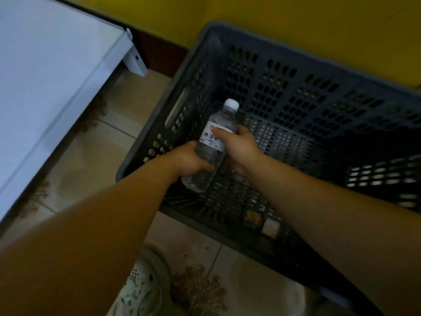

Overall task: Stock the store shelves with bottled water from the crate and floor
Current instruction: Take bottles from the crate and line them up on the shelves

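While grey perforated crate (296,92) sits on tiled floor (109,142) against yellow wall (296,19), white cabinet (45,76) to its left, one water bottle (210,155) is held tilted within crate walls; left hand (191,159) grips bottle's lower end; right hand (239,147) wraps label, thumb across; white cap (232,103) points away.
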A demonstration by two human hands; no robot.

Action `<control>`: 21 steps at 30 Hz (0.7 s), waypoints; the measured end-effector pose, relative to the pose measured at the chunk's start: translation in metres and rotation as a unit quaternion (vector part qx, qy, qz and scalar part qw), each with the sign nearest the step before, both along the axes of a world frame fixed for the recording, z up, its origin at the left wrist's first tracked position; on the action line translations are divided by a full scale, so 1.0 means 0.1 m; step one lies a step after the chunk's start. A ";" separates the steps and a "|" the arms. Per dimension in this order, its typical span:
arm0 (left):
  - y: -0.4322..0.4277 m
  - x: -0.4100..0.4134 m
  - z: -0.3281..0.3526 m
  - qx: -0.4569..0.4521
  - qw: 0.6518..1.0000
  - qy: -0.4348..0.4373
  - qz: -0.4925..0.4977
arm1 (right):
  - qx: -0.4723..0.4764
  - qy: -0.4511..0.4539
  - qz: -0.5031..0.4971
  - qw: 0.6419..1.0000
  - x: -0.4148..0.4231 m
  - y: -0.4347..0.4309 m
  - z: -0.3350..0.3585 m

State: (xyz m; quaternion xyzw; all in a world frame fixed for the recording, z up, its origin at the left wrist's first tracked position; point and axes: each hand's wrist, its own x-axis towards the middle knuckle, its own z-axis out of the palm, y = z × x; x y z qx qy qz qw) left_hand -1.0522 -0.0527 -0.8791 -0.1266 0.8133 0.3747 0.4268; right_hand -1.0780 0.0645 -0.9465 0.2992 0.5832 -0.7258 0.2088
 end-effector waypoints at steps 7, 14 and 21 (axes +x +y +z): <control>0.32 0.46 0.93 0.234 0.965 0.093 0.076 | 0.027 0.179 -0.081 0.980 0.54 0.63 1.56; 0.44 1.45 2.32 0.256 0.921 0.280 0.092 | 0.105 0.342 -0.050 0.932 1.54 0.62 3.12; 0.13 2.49 3.54 0.274 0.880 0.374 0.099 | 0.091 0.463 -0.002 0.882 2.52 0.46 4.45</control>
